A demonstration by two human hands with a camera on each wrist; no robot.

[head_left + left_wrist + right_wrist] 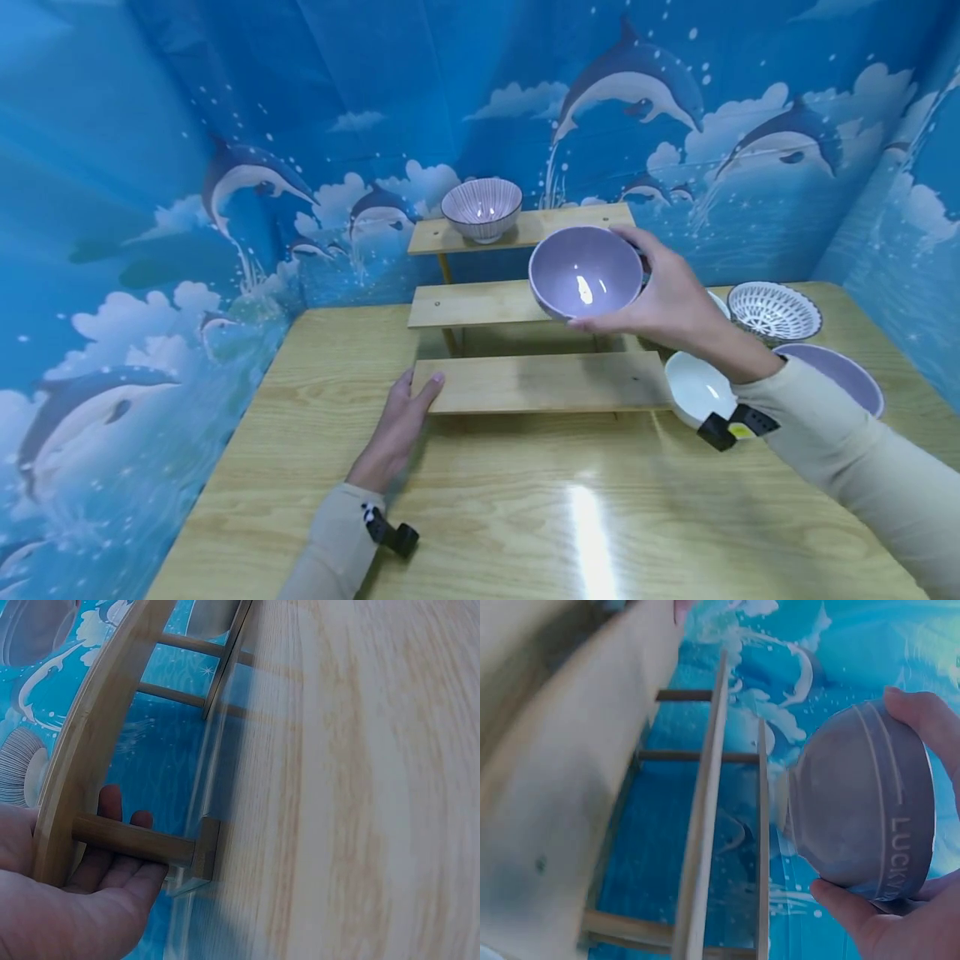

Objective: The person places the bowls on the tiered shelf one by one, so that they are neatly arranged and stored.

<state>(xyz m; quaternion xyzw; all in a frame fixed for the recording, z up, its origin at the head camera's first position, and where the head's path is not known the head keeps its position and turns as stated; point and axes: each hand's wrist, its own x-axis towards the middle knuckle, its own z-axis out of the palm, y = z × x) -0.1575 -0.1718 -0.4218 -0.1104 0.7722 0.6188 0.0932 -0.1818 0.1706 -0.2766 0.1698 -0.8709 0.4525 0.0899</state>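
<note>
In the head view my right hand (675,296) holds a purple bowl (581,271) by its right side, thumb low and fingers at the rim. Its glossy inside faces the head camera. The bowl hangs in the air in front of the upper steps of a three-step wooden shelf stand (525,383). Raised lettering shows on the bowl's outside (855,802) in the right wrist view. My left hand (393,429) grips the left end of the lowest step, thumb on top, fingers (124,874) underneath by a round crossbar (131,838). A striped bowl (482,208) stands on the top step, toward its left.
Right of the stand, on the wooden table (315,467), are a white bowl (697,387), a black-and-white patterned bowl (775,310) and another purple bowl (843,379), partly behind my right forearm. A blue dolphin-print backdrop (420,75) encloses the table's back and sides.
</note>
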